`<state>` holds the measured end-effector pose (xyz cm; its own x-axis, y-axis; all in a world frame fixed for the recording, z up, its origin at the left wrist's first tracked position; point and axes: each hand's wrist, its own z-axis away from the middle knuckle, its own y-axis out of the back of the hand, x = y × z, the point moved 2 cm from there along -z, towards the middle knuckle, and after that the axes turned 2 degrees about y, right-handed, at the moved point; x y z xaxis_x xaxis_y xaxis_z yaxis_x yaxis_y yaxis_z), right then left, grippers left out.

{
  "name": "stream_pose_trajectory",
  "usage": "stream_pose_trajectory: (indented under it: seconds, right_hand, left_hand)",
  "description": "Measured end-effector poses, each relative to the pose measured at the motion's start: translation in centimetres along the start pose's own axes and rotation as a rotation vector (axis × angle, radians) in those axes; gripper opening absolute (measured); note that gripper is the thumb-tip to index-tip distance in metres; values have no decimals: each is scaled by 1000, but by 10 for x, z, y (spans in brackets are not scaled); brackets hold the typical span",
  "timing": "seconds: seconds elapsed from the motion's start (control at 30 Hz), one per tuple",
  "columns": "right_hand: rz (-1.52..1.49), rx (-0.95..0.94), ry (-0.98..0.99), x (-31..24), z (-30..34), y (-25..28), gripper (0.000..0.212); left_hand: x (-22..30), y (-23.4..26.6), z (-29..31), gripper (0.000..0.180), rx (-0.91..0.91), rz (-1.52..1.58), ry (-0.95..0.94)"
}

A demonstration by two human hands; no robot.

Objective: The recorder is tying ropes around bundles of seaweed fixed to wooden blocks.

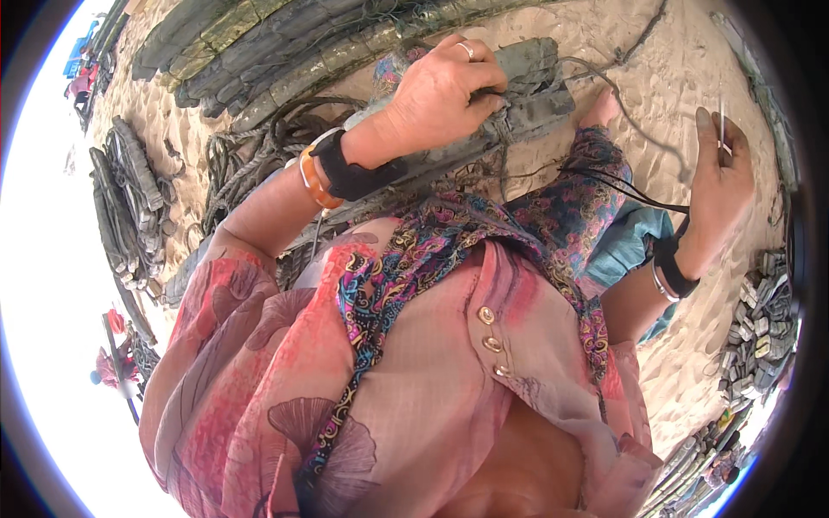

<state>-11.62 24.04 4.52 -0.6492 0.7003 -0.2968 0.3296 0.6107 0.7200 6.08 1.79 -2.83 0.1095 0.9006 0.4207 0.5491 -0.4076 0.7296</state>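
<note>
A long grey bundle of worn, block-like slabs (540,108) lies across the sand, with cord tied round it. My left hand (440,104) rests over its upper edge, the fingers curled in a pinch. What sits between those fingertips is hidden. Away to the right, my right hand (725,177) is raised above the sand, thumb and fingers closed on a thin pale rod (723,121), like a needle. A dark grey cord (639,129) leaves the bundle and curves toward the right hand; whether it joins the rod I cannot tell.
Rows of long grey-green slab bundles (250,56) lie beyond my left hand. Coiled rope (259,151) sits beside them. More bundles (129,203) lie at left, and a heap of small blocks (760,332) at right. My bare foot (602,108) rests on sand. Black cables (626,186) cross to my right wrist.
</note>
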Motion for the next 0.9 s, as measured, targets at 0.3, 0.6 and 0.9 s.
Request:
stream_pose_trajectory:
  seconds: [0.3,0.6,0.9]
  right_hand:
    - [-591,-405,434,-72,63,-61,16]
    - [-847,-495,184,-83,85,-77,6]
    - [-950,-553,-39,-93,88,-91,9]
  left_hand:
    - [-4,-4,2,16,-27,179,-40]
    - [-7,-1,3,15,-49,279,-17]
    - [-9,4,1,15,-132,370,115]
